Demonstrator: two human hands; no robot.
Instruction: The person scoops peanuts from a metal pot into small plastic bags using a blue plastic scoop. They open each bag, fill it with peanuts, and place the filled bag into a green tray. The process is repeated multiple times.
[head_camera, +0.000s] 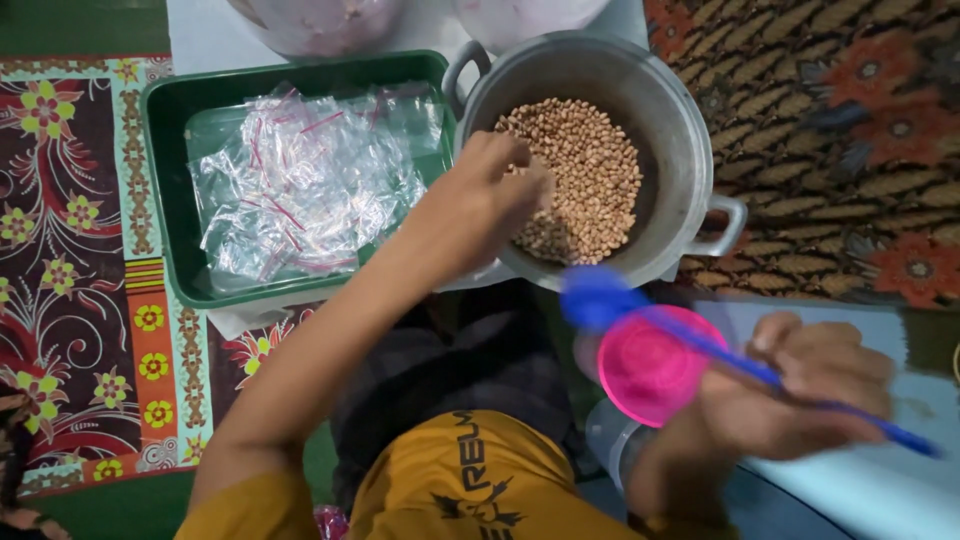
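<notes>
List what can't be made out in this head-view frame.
- Left hand fingertips: buried among the peanuts in the metal pot; grip unclear.
- Blue spoon in the right hand: motion-blurred, contents unreadable.
- Pink cup: blurred.
- Two pale containers: cut off by top edge.

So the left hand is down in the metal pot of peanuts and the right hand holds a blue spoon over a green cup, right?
Not quite: the cup is pink, not green, as the head view shows. The left hand is in the metal pot of peanuts, and the right hand holds the blue spoon.
</notes>
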